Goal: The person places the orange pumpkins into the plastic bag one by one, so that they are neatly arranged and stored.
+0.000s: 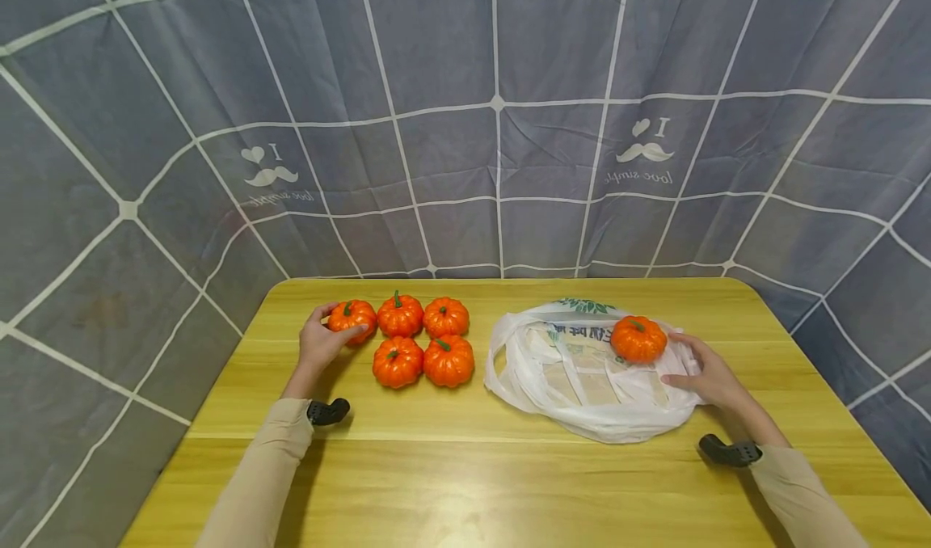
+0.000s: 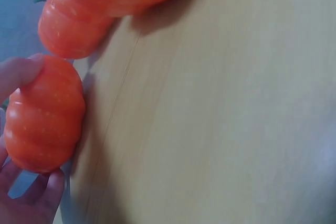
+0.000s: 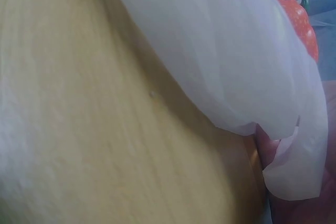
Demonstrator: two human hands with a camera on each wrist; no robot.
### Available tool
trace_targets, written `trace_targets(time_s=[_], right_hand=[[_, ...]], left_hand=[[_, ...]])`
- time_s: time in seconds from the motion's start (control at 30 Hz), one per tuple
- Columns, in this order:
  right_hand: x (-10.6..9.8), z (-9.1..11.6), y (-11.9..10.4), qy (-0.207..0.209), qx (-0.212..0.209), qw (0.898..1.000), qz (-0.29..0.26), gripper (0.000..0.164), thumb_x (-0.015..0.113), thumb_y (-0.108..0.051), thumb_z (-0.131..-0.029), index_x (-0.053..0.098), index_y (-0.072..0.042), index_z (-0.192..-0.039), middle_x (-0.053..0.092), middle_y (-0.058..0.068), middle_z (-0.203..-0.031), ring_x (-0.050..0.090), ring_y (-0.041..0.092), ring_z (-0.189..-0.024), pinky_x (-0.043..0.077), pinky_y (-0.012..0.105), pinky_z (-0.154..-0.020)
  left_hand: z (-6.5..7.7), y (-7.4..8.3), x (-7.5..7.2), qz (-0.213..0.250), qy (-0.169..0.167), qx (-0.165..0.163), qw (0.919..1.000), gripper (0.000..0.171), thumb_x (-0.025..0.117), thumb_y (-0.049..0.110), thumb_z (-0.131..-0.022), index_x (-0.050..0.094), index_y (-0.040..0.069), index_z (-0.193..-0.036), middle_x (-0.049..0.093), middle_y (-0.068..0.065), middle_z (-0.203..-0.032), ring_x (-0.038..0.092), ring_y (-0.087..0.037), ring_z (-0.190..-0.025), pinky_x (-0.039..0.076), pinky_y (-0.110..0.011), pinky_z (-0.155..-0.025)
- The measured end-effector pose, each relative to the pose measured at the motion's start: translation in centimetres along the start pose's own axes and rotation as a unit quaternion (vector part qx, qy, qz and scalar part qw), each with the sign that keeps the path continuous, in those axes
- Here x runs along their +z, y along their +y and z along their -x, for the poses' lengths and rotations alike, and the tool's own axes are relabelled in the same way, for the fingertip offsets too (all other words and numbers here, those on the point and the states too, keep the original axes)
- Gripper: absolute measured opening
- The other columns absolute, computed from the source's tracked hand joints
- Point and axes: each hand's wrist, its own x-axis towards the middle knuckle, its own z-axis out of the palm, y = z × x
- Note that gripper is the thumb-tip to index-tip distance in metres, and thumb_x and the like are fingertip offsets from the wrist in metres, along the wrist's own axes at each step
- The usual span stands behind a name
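Observation:
At the left of the table, my left hand (image 1: 322, 342) grips an orange toy pumpkin (image 1: 352, 322) with a green stem. The left wrist view shows thumb and fingers on opposite sides of this pumpkin (image 2: 47, 114). Several similar pumpkins (image 1: 400, 315) sit close beside it in two rows. A white translucent plastic bag (image 1: 582, 415) with green and blue print lies spread out to the right. On its right part rests another pumpkin (image 1: 638, 339). My right hand (image 1: 709, 374) holds the bag's right edge; in the right wrist view, white plastic (image 3: 226, 56) hides much of that hand.
The wooden table (image 1: 465, 483) has its far edge against a grey cloth (image 1: 553, 160) with white grid lines. Folds of the same cloth flank both sides. A dark wrist strap mount (image 1: 329, 411) is worn on the left wrist, another (image 1: 730, 453) on the right.

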Motion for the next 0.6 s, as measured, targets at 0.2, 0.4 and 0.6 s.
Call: trace_targets(time_s=[0.2, 0.4, 0.6], right_hand=[[-0.13, -0.01, 0.03, -0.002, 0.002, 1.000, 0.003, 0.081, 0.077, -0.010, -0.079, 0.030, 0.009, -0.142, 0.026, 0.040, -0.144, 0.023, 0.060, -0.131, 0.022, 0.073, -0.102], [-0.04, -0.01, -0.05, -0.001, 0.000, 1.000, -0.008, 0.080, 0.077, -0.008, -0.078, 0.031, 0.010, -0.141, 0.027, 0.040, -0.144, 0.022, 0.060, -0.132, 0.022, 0.072, -0.103], [-0.03, -0.01, 0.07, -0.002, 0.000, 1.000, -0.004, 0.080, 0.077, -0.009, -0.079, 0.030, 0.009, -0.142, 0.027, 0.040, -0.145, 0.023, 0.060, -0.132, 0.023, 0.072, -0.102]], left_hand=[[0.31, 0.13, 0.32, 0.021, 0.011, -0.011, 0.9997, 0.074, 0.078, 0.020, -0.078, 0.040, -0.003, -0.138, 0.040, -0.025, -0.142, 0.044, -0.037, -0.127, 0.038, -0.047, -0.109], [0.46, 0.08, 0.34, 0.022, 0.025, -0.007, 0.9994, 0.073, 0.079, 0.020, -0.077, 0.042, -0.003, -0.136, 0.042, -0.023, -0.140, 0.045, -0.037, -0.125, 0.039, -0.047, -0.108], [1.00, 0.72, 0.19, 0.028, 0.048, -0.007, 0.9984, 0.074, 0.080, 0.020, -0.076, 0.043, -0.003, -0.136, 0.044, -0.023, -0.139, 0.047, -0.036, -0.124, 0.040, -0.047, -0.108]])
